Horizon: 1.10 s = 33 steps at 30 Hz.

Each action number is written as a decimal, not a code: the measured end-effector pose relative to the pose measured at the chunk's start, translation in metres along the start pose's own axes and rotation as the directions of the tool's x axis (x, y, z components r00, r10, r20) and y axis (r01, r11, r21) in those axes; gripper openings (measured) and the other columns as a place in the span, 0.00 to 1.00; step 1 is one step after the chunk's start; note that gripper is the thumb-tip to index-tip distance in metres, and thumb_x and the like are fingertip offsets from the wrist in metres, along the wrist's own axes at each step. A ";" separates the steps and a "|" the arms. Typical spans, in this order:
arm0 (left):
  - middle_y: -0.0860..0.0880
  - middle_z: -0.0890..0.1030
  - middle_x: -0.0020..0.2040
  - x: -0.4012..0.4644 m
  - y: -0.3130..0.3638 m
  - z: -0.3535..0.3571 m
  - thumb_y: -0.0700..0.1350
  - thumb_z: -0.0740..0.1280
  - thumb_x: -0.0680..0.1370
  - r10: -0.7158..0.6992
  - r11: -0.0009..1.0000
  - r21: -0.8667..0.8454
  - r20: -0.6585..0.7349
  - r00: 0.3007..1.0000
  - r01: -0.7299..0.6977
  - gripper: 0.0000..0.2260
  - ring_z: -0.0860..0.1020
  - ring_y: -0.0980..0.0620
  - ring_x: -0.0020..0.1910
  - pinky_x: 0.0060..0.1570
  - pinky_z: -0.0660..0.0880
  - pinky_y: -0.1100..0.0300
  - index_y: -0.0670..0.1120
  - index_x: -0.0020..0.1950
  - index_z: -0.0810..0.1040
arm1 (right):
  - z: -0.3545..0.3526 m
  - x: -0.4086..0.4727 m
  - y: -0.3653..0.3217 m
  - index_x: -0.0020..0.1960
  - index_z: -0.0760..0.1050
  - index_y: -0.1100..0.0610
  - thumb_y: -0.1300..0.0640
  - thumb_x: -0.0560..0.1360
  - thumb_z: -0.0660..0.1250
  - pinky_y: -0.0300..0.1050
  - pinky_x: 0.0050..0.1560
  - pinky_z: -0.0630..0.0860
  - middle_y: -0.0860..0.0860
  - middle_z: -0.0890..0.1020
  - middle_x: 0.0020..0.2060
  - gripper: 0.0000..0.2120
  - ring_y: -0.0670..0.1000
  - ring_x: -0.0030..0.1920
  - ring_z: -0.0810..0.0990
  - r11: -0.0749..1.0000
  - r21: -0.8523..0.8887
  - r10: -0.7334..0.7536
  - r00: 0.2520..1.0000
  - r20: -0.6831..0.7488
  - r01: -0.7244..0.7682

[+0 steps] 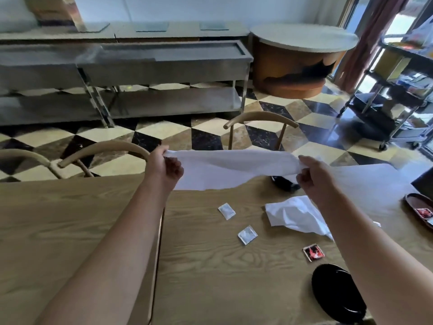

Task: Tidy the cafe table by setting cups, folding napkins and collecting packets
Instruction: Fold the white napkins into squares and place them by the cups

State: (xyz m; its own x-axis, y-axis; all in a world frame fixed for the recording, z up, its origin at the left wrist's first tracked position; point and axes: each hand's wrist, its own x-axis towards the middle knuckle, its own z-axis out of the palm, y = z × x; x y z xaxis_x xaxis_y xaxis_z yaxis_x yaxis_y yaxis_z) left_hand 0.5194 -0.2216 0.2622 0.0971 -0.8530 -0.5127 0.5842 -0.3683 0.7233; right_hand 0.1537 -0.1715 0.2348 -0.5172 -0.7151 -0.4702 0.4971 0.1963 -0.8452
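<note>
Napkin-folding step in hand. White napkin (232,168) held up in the air above the far half of the wooden surface (70,219), stretched between both hands. Left hand (164,168) pinches one end, fingers curled round the bunched cloth; right hand (312,178) pinches the other end the same way. So both grips are narrow and holding cloth. The napkin sags in the middle and its lower edge hangs free, close over the surface; cannot tell whether it touches. It looks roughly doubled lengthwise, not yet a neat fold. A second napkin (297,215) lies crumpled on the surface just under the right forearm, untouched. Packets not collected: two pale packets, one farther (226,211) and one nearer (247,235), and a red packet (313,252) nearer still, all loose and apart from each other. A brown dish (416,208) at the right edge holds another red packet. A black saucer (337,292) sits near the front right; a dark item (284,184) shows behind the held napkin, partly hidden, possibly a cup. Judgement: task is early to midway. Next move likely calls for lowering the cloth flat onto a bare patch left of the packets, corners matched, then creasing with an open palm. Risk: hanging edge sweeping packets or catching the dark item.
</note>
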 end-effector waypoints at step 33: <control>0.50 0.86 0.56 -0.041 -0.129 -0.032 0.66 0.73 0.69 -0.089 0.968 0.242 0.100 0.991 0.062 0.27 0.84 0.56 0.53 0.54 0.77 0.55 0.48 0.59 0.84 | 0.043 -0.135 0.156 0.51 0.83 0.61 0.25 0.72 0.63 0.41 0.27 0.70 0.52 0.76 0.31 0.38 0.49 0.28 0.71 0.627 -0.309 0.700 0.344 0.625 -0.715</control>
State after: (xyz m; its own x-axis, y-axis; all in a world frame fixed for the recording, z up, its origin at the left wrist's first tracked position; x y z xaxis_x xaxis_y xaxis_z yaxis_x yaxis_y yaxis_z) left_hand 0.4657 -0.1272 0.1753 -0.0365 -0.8497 -0.5260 0.3767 -0.4992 0.7803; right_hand 0.3315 -0.0733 0.1773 0.6059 -0.5281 -0.5950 0.4660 0.8418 -0.2725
